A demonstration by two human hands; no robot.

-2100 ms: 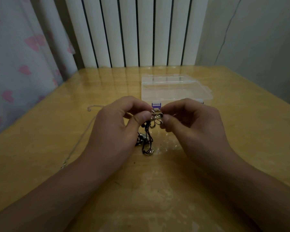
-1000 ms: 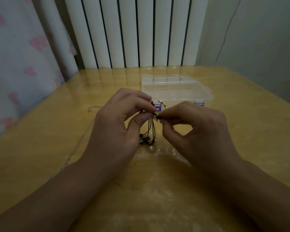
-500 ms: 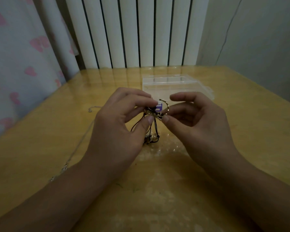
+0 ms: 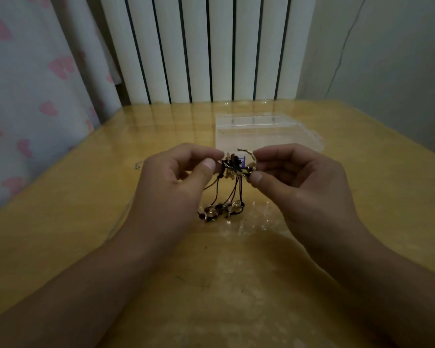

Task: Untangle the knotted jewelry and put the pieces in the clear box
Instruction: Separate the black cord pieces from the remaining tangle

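Observation:
A knot of jewelry [image 4: 232,169] made of dark cords, small beads and gold metal bits hangs above the wooden table [image 4: 60,222]. My left hand [image 4: 176,187] pinches its left side between thumb and forefinger. My right hand [image 4: 299,182] pinches its right side, where a curved gold piece arcs upward. Dark cords drop down to a cluster of beads and rings [image 4: 219,210] that touches the tabletop. The clear box [image 4: 266,129] sits closed just behind my hands, a purple latch showing through the knot.
A thin silver chain [image 4: 138,167] lies on the table to the left, mostly hidden by my left arm. A white radiator [image 4: 206,46] stands behind the table, with a heart-patterned curtain [image 4: 35,84] at left and a grey wall at right.
Both hands have lifted the knot higher and drawn slightly apart. The cords now hang stretched, with the bead cluster trailing on the table.

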